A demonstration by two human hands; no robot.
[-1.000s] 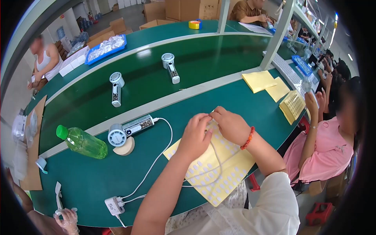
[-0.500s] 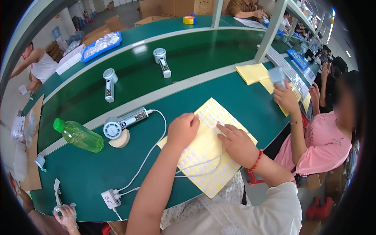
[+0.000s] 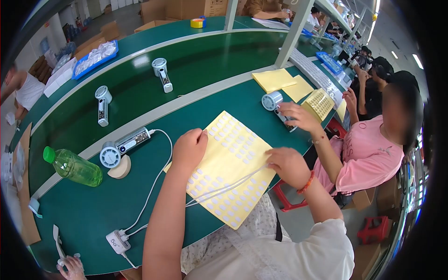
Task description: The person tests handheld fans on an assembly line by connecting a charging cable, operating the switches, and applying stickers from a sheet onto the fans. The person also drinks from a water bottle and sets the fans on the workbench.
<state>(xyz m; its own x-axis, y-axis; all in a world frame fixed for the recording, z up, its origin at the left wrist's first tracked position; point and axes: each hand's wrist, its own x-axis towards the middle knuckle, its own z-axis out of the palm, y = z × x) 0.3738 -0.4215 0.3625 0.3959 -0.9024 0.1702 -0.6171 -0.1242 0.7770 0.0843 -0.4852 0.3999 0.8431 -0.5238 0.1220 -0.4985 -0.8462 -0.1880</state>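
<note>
A yellow sheet of pale oval stickers (image 3: 252,186) lies tilted on the green table in front of me. My left hand (image 3: 190,148) is closed at the sheet's upper left edge, the paper running under its fingers. Over the sheet's right edge, my right hand (image 3: 288,165) pinches a white cable (image 3: 228,186), which stretches back across the stickers. That cable leads to a white charger block (image 3: 117,241) at the lower left. Another cable joins the block to a light-blue handheld device (image 3: 133,141) lying beside a round beige piece (image 3: 120,168).
A green bottle (image 3: 74,168) lies at left. Two similar devices (image 3: 102,107) (image 3: 162,77) rest on the far strip behind a grey rail (image 3: 186,100). At right, a co-worker in pink (image 3: 368,149) reaches toward a device (image 3: 273,100) near yellow sheets (image 3: 275,80). A gloved hand (image 3: 72,268) is at lower left.
My right hand has moved from above the stickers to the sheet's right edge, drawing the cable straighter. The co-worker's device is now down on the table. The whole view has shifted.
</note>
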